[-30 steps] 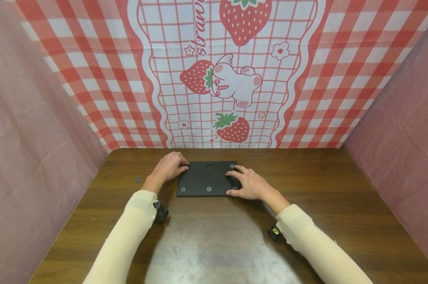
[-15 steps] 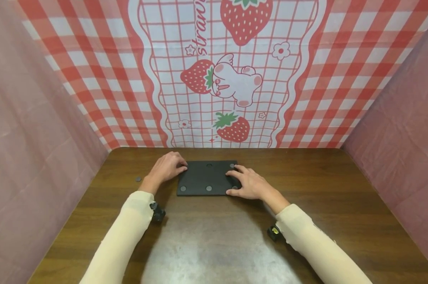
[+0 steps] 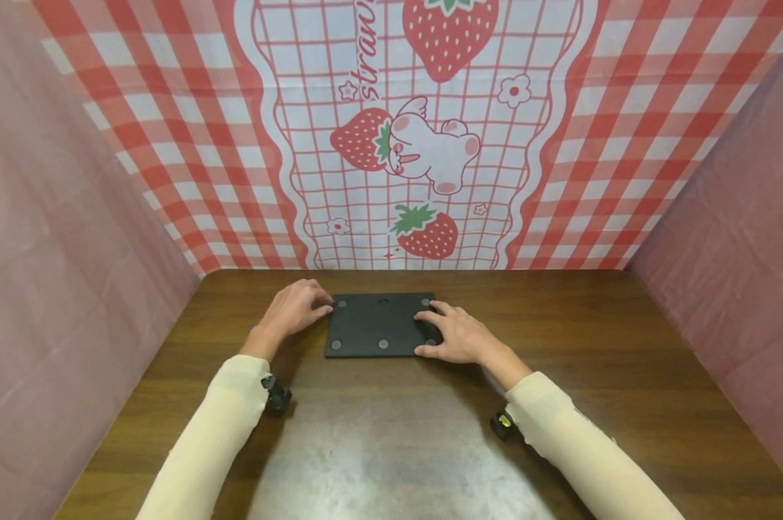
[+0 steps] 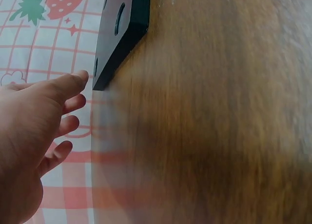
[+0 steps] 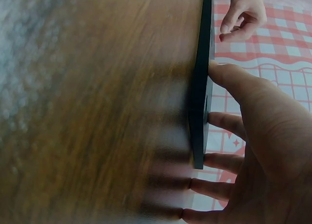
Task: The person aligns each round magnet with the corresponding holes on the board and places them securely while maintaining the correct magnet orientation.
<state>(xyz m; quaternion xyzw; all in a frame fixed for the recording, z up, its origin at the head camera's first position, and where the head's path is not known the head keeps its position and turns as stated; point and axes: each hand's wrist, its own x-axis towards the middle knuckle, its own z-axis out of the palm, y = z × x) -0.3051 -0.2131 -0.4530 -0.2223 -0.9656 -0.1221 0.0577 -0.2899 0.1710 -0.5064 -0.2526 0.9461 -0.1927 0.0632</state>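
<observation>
A flat black rectangular board lies on the table with round spots along its two long edges. Grey discs sit at several of these, such as the disc at the far left corner, while the far middle recess looks dark and bare. My left hand hovers just off the board's left end, fingers loosely bent; the left wrist view shows nothing held in them. Spread fingers of my right hand rest on the board's right end, and its thumb touches the near edge. That hand partly covers the near right disc.
The brown wooden table extends around the board. Behind it hangs a red-and-white checked cloth with strawberries, close to the table's far edge. Pinkish curtains flank both sides. Small dark cameras sit on the wrists.
My left hand has drawn back leftward from the board, uncovering the disc at its far left corner. A loose disc left of that hand is out of sight now. My right hand stays put.
</observation>
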